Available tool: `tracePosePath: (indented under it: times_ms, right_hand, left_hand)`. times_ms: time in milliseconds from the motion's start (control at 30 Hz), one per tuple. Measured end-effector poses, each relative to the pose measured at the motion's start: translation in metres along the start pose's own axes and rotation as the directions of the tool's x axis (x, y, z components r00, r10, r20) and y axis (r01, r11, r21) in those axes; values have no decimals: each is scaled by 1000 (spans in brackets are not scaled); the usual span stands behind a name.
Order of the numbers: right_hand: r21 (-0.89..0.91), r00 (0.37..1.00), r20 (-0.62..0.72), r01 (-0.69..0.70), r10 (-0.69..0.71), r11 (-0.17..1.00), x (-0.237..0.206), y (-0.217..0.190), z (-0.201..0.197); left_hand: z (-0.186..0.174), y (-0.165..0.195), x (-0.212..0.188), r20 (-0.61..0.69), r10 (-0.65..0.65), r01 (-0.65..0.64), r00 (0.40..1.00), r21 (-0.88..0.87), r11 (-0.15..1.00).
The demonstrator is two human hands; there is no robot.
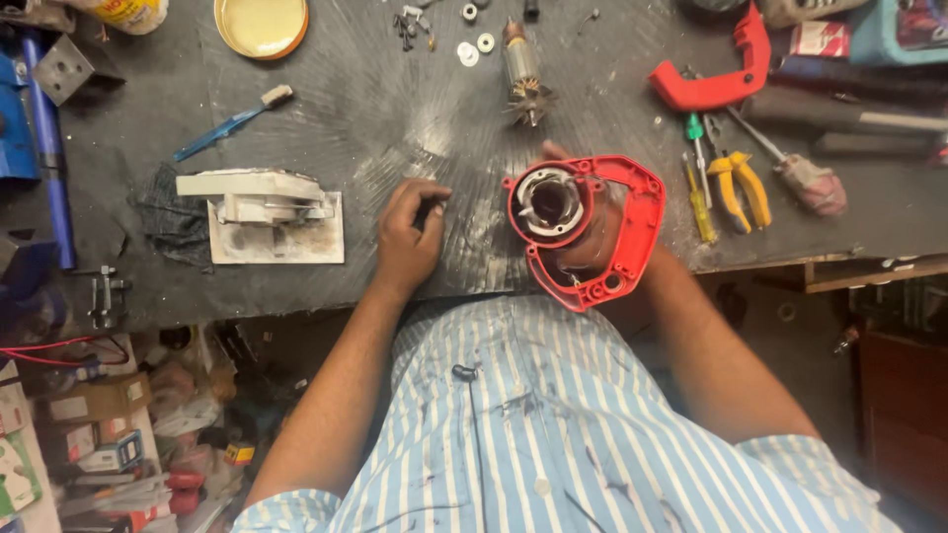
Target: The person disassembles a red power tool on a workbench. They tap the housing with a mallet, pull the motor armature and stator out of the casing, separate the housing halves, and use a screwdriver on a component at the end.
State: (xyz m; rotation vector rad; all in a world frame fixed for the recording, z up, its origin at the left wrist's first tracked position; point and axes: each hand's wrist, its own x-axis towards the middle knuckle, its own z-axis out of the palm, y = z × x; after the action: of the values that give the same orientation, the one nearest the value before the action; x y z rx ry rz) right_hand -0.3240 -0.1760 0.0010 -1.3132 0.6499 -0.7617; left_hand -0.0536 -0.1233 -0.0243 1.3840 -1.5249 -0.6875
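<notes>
Housing (592,232) is clamped in right hand (592,247) at bench (326,128) edge; it may fall. Left hand (407,232) pinches small dark part (432,209), easily dropped.

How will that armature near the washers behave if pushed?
The armature looks cylindrical, so it may roll sideways on the bench. Its metal core suggests weight for its size. The fan blades at one end look thin, possibly bendable.

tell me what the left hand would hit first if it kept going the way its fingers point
The left hand points up and slightly right across the bare workbench. Probably the small white washers and dark screws near the far edge; the line is rough.
</notes>
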Motion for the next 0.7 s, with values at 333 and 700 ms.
tracePosePath:
  times_ms: [333, 700]
  right_hand:
    - [-757, 975, 46, 176, -217, 629, -6, 18, 24]
    - [-645, 922, -269, 41, -277, 763, -39, 28, 25]
  left_hand:
    - [-1, 4, -5, 17, 20, -21, 1000, 58, 998]
    - [-14, 44, -27, 480, -170, 438, 861, -529, 727]
